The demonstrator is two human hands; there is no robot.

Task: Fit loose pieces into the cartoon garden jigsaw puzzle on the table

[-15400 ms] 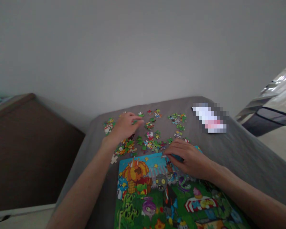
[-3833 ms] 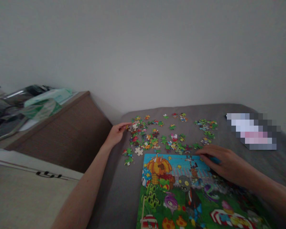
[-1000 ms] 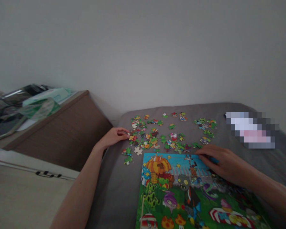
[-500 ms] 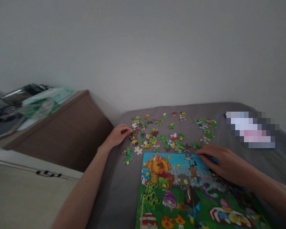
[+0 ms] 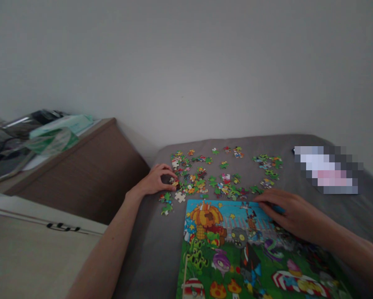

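Observation:
My left hand is at the left side of the loose jigsaw pieces. Its thumb and fingers are apart, with several pieces around the tips and none visibly lifted. My right hand rests at the far edge of the colourful jigsaw board, fingers stretched over its blue upper border and thumb a little apart. Cartoon plants and a grey-headed figure cover the board. A piece lying pale side up is just below my left thumb.
All this lies on a grey cloth-covered surface against a wall. A blurred-out device lies at the far right. To the left stands a brown cabinet with plastic bags on top, and a pale drawer front is nearer.
My left hand's fingers have spread from a near pinch, and its thumb has moved down among the pieces. The right hand and the board have hardly moved.

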